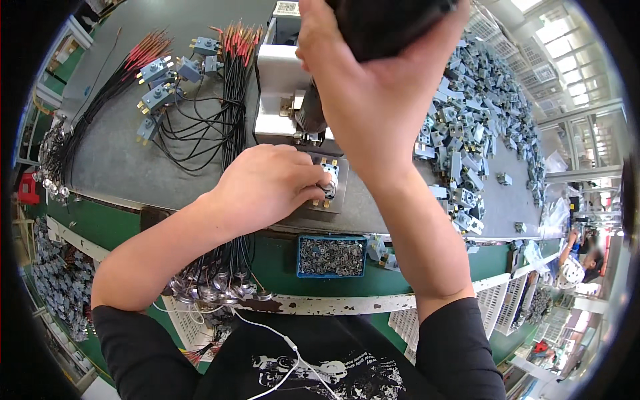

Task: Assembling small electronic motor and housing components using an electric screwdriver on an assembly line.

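Note:
My left hand (267, 179) is closed at the middle of the bench, thumb and index finger pinching the side of a small switch (331, 175) with brass terminals. The switch lies on a flat metal plate (341, 200); whether a smaller part is between the fingertips cannot be made out. Higher up, my right hand (380, 93) is wrapped round a thick black tool body (393, 27), partly cut off by the upper edge. Below that hand, a dark tapered piece (311, 110) points down in front of a white block-shaped fixture (273, 73); its link to the black tool is hidden.
A blue tray (331, 257) of small metal parts sits at the near edge. Grey-blue switches (467, 127) are heaped at right. Black wires with red ends (237, 87) lie left of the fixture, beside several wired switches (157, 97). Another person (573, 267) is at far right.

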A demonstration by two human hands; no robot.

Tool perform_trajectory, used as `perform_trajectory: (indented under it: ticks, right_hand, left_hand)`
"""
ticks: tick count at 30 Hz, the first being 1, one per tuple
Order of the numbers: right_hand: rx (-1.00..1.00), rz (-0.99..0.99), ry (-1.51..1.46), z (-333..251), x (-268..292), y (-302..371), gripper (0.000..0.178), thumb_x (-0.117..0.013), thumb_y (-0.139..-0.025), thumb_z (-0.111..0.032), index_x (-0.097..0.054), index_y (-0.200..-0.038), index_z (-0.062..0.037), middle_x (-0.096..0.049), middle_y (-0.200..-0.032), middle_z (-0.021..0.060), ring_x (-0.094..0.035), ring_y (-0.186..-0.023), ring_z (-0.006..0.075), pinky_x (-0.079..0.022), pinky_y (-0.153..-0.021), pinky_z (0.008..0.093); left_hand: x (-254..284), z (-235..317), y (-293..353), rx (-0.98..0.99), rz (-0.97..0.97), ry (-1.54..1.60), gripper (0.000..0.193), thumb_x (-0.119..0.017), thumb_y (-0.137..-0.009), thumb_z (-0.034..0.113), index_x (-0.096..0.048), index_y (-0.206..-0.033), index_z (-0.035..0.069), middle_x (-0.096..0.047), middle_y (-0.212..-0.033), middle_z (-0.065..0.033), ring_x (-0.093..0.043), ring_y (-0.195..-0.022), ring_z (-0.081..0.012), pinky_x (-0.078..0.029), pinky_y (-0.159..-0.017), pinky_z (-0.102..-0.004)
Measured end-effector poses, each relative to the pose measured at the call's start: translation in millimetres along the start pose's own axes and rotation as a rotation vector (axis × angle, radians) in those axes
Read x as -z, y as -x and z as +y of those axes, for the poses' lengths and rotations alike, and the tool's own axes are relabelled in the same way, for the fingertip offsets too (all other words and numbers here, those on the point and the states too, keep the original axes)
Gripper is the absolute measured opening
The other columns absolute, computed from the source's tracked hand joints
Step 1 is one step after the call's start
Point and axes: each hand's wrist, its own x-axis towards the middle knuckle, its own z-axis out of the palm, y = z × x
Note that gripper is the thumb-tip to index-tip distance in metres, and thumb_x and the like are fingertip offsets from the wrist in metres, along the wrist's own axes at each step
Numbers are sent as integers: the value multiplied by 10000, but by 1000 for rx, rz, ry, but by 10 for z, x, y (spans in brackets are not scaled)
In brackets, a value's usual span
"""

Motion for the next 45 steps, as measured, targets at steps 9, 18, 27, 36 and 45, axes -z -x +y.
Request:
perform_trajectory:
  ticks: [9,18,27,36,45]
  right_hand:
    - [168,-12,23,-173,572,194,198,-774,-916,-3,-660,-1072,42,-715,-873,98,-654,-594,145,-540,-550,287]
    - [175,-43,99,20,677,266,156,-772,-930,-28,-674,-1022,52,-711,-878,89,-646,-594,131,-532,-547,268]
    - [103,-27,59,22,521,297,166,-761,-917,17,-632,-1019,46,-716,-912,90,-655,-616,123,-539,-556,257]
    - [117,-149,42,58,531,287,230,-779,-895,26,-594,-1031,26,-704,-920,85,-657,-641,113,-541,-556,249]
    - [1,-95,131,51,498,343,157,-743,-899,64,-631,-1008,51,-705,-897,84,-638,-635,97,-519,-547,231]
  left_hand:
    - [-6,8,-2,19,17,31,168,-808,-826,201,-768,-972,127,-696,-811,-45,-683,-781,-261,-547,-689,-396]
    - [20,14,-4,39,-9,20,165,-798,-842,232,-757,-971,138,-679,-796,-37,-678,-777,-260,-547,-686,-396]
    - [24,27,-11,53,-36,31,182,-792,-847,241,-753,-981,123,-650,-788,-44,-674,-790,-263,-549,-689,-407]
    - [34,27,-20,55,-56,35,143,-720,-898,228,-719,-980,112,-663,-814,-59,-692,-848,-290,-560,-724,-437]
    - [-56,19,62,22,16,62,155,-710,-912,226,-719,-1011,107,-637,-820,-66,-681,-820,-297,-556,-712,-437]
